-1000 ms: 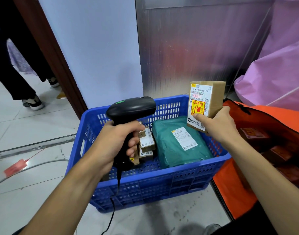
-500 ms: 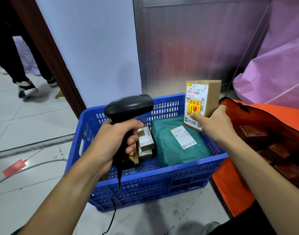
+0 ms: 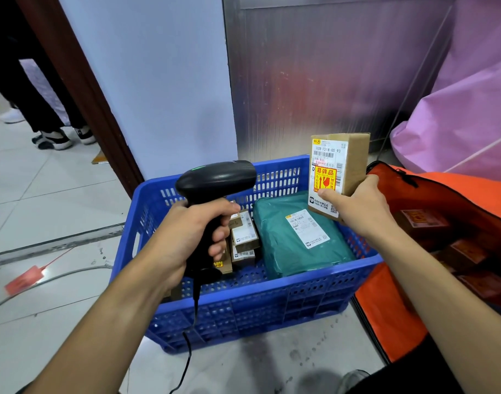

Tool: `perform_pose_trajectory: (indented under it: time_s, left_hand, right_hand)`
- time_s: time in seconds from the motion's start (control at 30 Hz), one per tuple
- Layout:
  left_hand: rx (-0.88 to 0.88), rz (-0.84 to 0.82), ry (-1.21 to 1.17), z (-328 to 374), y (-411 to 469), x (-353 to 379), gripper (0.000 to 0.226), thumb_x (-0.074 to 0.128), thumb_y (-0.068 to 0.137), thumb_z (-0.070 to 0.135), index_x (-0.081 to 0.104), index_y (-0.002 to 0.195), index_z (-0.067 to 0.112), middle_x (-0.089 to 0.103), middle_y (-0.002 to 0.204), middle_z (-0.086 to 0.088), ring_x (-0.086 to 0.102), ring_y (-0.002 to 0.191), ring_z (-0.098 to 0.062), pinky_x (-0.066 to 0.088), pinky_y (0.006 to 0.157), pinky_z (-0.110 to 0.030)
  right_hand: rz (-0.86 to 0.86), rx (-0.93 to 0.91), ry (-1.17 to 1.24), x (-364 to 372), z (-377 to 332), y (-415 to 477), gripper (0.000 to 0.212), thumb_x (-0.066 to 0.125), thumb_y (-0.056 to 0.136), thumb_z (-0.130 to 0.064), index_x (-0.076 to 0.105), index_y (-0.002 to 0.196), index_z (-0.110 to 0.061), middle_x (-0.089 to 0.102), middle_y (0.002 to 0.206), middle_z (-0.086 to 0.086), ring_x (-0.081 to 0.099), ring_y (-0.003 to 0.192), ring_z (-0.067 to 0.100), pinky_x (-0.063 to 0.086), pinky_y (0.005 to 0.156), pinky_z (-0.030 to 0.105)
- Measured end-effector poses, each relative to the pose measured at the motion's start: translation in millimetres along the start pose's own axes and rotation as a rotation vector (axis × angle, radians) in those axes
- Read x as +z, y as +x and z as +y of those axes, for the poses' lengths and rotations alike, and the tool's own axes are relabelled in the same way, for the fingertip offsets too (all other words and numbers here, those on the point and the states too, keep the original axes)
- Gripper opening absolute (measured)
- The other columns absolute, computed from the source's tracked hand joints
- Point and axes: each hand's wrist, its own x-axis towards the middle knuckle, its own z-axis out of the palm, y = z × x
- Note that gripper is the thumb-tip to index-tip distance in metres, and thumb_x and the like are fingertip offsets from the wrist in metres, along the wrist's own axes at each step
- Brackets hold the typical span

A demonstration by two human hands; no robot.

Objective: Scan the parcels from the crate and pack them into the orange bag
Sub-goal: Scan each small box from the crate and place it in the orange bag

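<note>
My left hand [image 3: 186,237] grips a black corded barcode scanner [image 3: 215,180] over the blue crate [image 3: 243,308], its head pointing right. My right hand [image 3: 360,209] holds a small brown cardboard parcel [image 3: 337,169] upright above the crate's right side, its white label and yellow-red fragile sticker facing the scanner. Inside the crate lie a green plastic mailer [image 3: 294,240] and several small brown boxes [image 3: 243,237], partly hidden by my left hand. The open orange bag [image 3: 391,308] stands right of the crate, with brown parcels [image 3: 422,223] inside.
A white wall and a ribbed metal panel [image 3: 314,81] rise behind the crate. A pink sack [image 3: 456,123] is at the back right. A person's legs and shoes [image 3: 53,135] stand at the far left by a brown door frame. A red tag [image 3: 24,280] and a cable lie on the tiled floor.
The held parcel and the scanner stay almost where they were, the parcel shifting slightly left. The person at the far left has stepped, feet now nearer the door frame.
</note>
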Motion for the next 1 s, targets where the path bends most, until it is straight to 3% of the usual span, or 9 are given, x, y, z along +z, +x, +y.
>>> perform_pose_trajectory:
  time_s: [1.0]
  left_hand:
    - [0.048,-0.026,-0.005,-1.3,0.2,-4.5,0.030,0.072,0.088,0.019,0.054,0.064,0.012,0.039,0.053,-0.006,0.033,0.043,-0.021,0.037,0.049,-0.029]
  right_hand:
    - [-0.006,0.010,0.008,4.0,5.6,4.0,0.077,0.081,0.076,-0.058,0.039,0.124,-0.013,0.064,0.121,0.006,0.066,0.105,0.034,0.058,0.087,0.056]
